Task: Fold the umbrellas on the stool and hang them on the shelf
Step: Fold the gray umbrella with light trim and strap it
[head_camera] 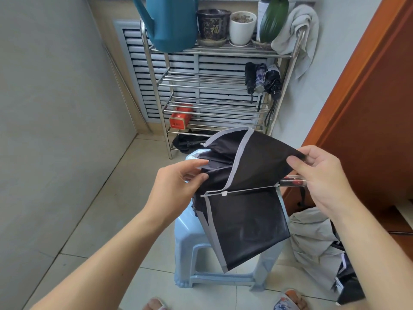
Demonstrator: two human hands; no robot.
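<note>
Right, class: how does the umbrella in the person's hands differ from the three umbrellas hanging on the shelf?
The held umbrella has loose, spread panels; the hanging umbrellas are rolled tight. It lies across above the stool, pinched by the left hand and right hand; they dangle upright from the shelf. All are compact umbrellas.

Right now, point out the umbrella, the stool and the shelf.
umbrella (248, 224): head view, lower black canopy panel.
stool (190, 227): head view, left edge of the blue seat.
shelf (154, 86): head view, left steel upright.
</note>
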